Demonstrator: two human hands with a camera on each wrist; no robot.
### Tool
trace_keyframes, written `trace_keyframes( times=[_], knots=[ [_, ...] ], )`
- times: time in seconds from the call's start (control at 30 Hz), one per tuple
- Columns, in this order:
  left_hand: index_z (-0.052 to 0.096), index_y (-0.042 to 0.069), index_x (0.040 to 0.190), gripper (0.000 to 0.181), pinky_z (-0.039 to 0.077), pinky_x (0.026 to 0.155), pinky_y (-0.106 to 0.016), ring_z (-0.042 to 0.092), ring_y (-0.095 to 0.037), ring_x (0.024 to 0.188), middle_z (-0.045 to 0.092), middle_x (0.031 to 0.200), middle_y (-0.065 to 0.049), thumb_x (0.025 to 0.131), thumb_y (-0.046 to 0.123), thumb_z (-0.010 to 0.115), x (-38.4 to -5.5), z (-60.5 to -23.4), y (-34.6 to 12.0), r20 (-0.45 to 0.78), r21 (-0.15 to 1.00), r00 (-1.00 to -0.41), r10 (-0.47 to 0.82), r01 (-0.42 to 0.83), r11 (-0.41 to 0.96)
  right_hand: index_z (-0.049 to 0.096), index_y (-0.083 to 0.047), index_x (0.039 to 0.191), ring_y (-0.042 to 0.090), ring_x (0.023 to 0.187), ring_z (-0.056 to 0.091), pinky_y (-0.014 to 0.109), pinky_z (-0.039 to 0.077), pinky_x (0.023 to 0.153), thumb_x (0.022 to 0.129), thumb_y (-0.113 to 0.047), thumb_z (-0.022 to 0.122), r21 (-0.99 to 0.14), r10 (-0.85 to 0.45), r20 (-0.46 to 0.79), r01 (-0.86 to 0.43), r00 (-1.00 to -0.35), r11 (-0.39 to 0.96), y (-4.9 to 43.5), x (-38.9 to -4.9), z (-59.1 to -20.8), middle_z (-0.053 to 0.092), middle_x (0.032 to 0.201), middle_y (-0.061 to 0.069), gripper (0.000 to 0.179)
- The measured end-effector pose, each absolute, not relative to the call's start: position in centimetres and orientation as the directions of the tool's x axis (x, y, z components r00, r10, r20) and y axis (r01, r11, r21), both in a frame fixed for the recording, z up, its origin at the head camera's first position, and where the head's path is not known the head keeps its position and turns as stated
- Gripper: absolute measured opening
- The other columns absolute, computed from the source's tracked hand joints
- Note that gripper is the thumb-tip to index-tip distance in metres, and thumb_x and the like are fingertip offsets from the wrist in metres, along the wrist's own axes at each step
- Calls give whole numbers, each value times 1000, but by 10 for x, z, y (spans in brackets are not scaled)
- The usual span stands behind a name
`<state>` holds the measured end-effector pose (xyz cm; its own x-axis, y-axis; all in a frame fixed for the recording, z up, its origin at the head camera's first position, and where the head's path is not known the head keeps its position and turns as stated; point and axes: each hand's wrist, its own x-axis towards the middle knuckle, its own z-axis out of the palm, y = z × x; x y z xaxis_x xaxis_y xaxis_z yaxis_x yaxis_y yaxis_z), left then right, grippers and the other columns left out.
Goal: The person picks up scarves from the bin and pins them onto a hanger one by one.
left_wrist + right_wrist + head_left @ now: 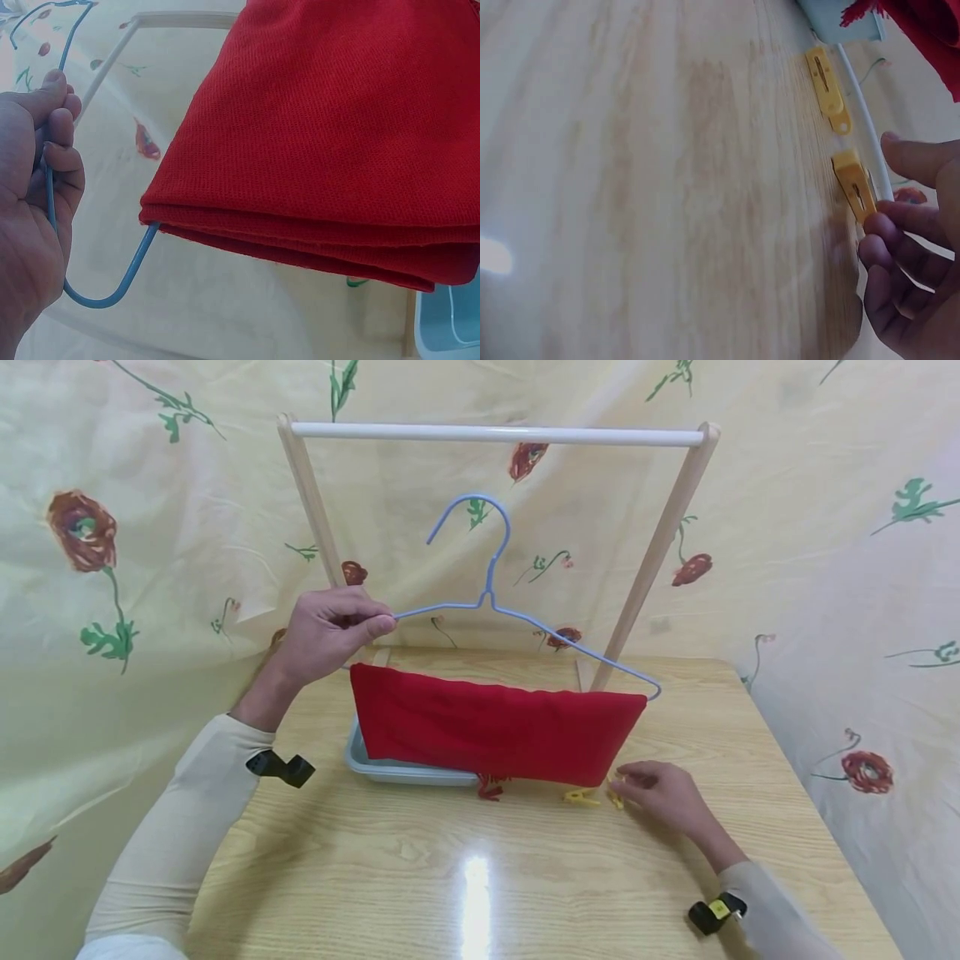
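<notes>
My left hand point(330, 631) pinches one shoulder of a blue wire clothes hanger point(489, 578) between thumb and fingers, holding it up with the hook on top. Over the hanger's lower bar hangs a folded red cloth point(495, 727); its layered edge shows in the left wrist view. My right hand point(663, 797) is low at the table, to the right of the cloth. In the right wrist view, its fingertips meet the end of a yellow clothespin point(853, 184), while the thumb stands apart from it. A second yellow clothespin point(825, 82) lies close by.
Behind the hanger stands a rack with a white rail point(495, 434) and wooden posts. A light blue tray point(427, 774) sits partly hidden under the cloth, with small red pieces point(489, 792) beside it. Flowered fabric surrounds the wooden table point(360, 877).
</notes>
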<state>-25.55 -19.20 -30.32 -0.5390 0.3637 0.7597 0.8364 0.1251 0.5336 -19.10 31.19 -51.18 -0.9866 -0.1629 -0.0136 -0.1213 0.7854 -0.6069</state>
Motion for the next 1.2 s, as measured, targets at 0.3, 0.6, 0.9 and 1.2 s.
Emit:
trace_keyframes(
  times=[0.3, 0.6, 0.9, 1.2],
  knots=[
    [76, -11, 91, 20, 34, 52, -22, 44, -10, 61, 62, 72, -1, 76, -24, 73, -257, -305, -194, 760, 522, -533, 372, 842, 138, 75, -9, 117, 19, 83, 60, 32, 48, 70, 85, -42, 83, -563, -136, 4, -115, -991, 819, 300, -194, -513, 65, 85, -2, 47],
    [76, -10, 91, 20, 35, 52, -22, 45, -11, 61, 63, 73, -1, 77, -23, 73, -256, -304, -195, 752, 533, -549, 365, 832, 153, 75, -8, 117, 19, 82, 59, 33, 48, 70, 82, -41, 85, -524, -157, 5, -136, -988, 840, 299, -198, -515, 65, 87, -1, 49],
    [76, -8, 91, 18, 34, 52, -22, 44, -11, 61, 63, 72, 0, 79, -22, 73, -256, -303, -193, 745, 538, -558, 366, 827, 164, 72, -2, 123, 20, 85, 65, 30, 52, 71, 87, -29, 82, -505, -179, 1, -155, -984, 849, 304, -197, -504, 72, 98, 6, 46],
    [75, -10, 91, 16, 38, 52, -20, 48, -10, 59, 65, 74, 2, 79, -21, 74, -256, -302, -193, 748, 541, -558, 359, 826, 157, 68, 2, 126, 17, 81, 71, 22, 55, 63, 86, -26, 84, -557, -217, 78, -223, -973, 800, 311, -191, -492, 74, 96, 6, 52]
  ],
)
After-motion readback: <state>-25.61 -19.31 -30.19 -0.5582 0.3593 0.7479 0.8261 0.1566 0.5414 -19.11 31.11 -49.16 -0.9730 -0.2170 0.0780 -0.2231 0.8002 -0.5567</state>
